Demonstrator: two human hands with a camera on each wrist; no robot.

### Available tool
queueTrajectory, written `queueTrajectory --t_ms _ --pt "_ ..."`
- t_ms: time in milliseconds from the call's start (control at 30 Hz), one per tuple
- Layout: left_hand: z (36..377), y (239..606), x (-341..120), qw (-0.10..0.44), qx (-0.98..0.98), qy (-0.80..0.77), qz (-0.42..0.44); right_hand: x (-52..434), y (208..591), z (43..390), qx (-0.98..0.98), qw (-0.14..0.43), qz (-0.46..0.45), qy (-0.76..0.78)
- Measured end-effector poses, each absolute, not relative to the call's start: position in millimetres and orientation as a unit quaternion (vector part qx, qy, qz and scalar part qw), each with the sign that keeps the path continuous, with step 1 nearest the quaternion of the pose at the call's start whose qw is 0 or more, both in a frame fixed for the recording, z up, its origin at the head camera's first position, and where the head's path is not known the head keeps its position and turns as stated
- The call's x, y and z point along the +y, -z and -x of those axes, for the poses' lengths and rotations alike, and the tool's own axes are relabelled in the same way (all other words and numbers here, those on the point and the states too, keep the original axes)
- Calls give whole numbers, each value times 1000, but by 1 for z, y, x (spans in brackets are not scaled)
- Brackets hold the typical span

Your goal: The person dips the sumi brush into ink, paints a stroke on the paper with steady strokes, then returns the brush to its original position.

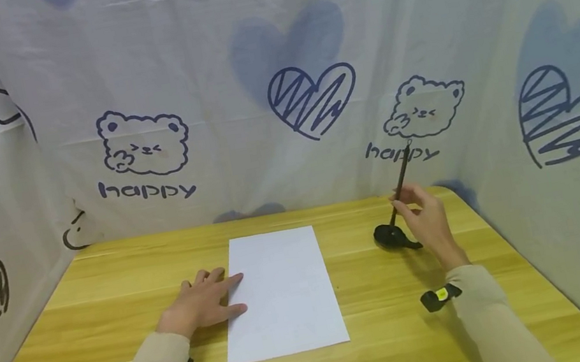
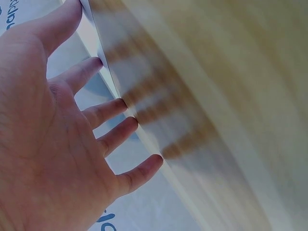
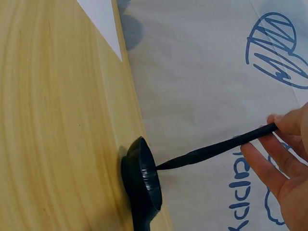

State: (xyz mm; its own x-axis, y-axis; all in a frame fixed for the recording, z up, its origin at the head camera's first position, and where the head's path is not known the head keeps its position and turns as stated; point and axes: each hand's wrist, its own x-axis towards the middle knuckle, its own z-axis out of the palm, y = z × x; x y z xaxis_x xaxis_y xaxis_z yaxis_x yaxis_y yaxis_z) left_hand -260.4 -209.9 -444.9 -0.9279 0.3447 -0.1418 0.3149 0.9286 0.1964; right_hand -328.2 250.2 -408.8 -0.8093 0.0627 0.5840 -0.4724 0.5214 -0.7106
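Observation:
A sheet of white paper lies flat at the middle of the table. At its left edge rests my left hand, thumb and forefinger on the sheet; in the left wrist view that hand has its fingers spread, tips down. My right hand pinches a dark, slim writing brush between thumb and fingers. The brush slants, its pointed tip down at a black spoon-shaped ink dish. In the right wrist view the tip meets the rim area of the dish; whether it touches ink cannot be seen.
The wooden table carries the sheet and the dish. White cloth with blue hearts and bear drawings hangs behind the table's far edge and along both sides. A black wrist device sits at the right sleeve.

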Motion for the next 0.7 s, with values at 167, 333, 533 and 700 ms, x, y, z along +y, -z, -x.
queueTrajectory --t_ms 167,333,533,700 --pt "260 443 -210 90 978 -88 -166 248 412 330 -821 284 -120 -480" --pt "260 442 -208 91 977 -91 -168 249 416 330 -822 280 -108 -484" --pt "261 443 -209 85 977 -89 -172 253 421 331 -816 276 -104 -496" --pt "261 443 -209 86 976 -97 -172 255 422 331 -810 264 -97 -515"
